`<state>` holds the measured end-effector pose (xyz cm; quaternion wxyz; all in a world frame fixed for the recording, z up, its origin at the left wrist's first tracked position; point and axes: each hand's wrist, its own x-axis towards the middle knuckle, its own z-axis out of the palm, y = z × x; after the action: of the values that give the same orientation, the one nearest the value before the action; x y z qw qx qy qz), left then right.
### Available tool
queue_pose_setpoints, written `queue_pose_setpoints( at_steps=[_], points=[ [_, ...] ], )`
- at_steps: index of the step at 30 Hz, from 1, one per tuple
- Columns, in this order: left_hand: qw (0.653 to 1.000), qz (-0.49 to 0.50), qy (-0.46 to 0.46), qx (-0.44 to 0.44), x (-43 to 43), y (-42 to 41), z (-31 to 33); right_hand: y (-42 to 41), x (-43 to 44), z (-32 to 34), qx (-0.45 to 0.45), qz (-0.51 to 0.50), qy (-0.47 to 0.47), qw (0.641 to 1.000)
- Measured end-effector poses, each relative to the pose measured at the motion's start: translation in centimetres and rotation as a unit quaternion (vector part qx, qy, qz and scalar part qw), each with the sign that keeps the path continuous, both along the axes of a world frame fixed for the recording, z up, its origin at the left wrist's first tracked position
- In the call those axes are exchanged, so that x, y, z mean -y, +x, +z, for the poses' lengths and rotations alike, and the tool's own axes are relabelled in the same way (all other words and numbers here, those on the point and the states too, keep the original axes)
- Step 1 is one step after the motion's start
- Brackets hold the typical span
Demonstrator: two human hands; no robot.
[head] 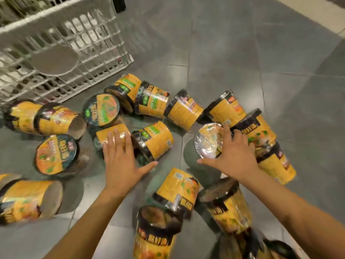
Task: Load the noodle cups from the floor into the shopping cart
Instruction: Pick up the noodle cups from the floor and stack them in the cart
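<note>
Noted the noodle cups [183, 111] strewn over the grey tile floor [261, 62], most lying on their sides, just below the white shopping cart [61, 40] at upper left. Left hand [121, 163]: fingers straight and spread, over a tipped cup [112, 134]; I couldn't tell through the blur whether it touched. Right hand [236, 156]: fingers fanned wide over a foil-lidded cup [207, 143], thumb beside its near rim. Neither hand gripped anything.

A single head-worn wide-angle view looks steeply down, close above the grey tiled floor [242, 53]; the white shopping cart [56, 53] lies toward eleven o'clock.
</note>
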<state>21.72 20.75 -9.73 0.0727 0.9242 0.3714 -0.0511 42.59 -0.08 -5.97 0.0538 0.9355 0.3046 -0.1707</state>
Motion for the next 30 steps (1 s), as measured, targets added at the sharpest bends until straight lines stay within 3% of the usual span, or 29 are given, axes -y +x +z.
queue_pose_setpoints(
  at_steps=[5, 16, 21, 25, 30],
  points=[
    [0.999, -0.014, 0.029, 0.02, -0.9, 0.7, -1.4, 0.5, 0.3, -2.2, -0.023, -0.009, 0.075, 0.997],
    [0.988, -0.141, -0.018, 0.056, 0.3, 4.1, -1.4, 0.4, 0.4, -2.8, -0.002, 0.013, 0.093, 0.996],
    [0.967, -0.115, -0.19, 0.128, 0.9, 4.7, -0.7, 0.4, 0.9, -2.8, -0.009, 0.009, 0.101, 0.995],
    [0.897, -0.054, -0.396, 0.189, 1.2, 6.0, 0.7, 0.5, 1.2, -2.9, -0.011, 0.018, 0.109, 0.994],
    [0.862, 0.007, -0.437, 0.257, 1.3, 7.5, 1.1, 0.4, 1.3, -3.0, -0.037, 0.003, 0.145, 0.989]
  ],
)
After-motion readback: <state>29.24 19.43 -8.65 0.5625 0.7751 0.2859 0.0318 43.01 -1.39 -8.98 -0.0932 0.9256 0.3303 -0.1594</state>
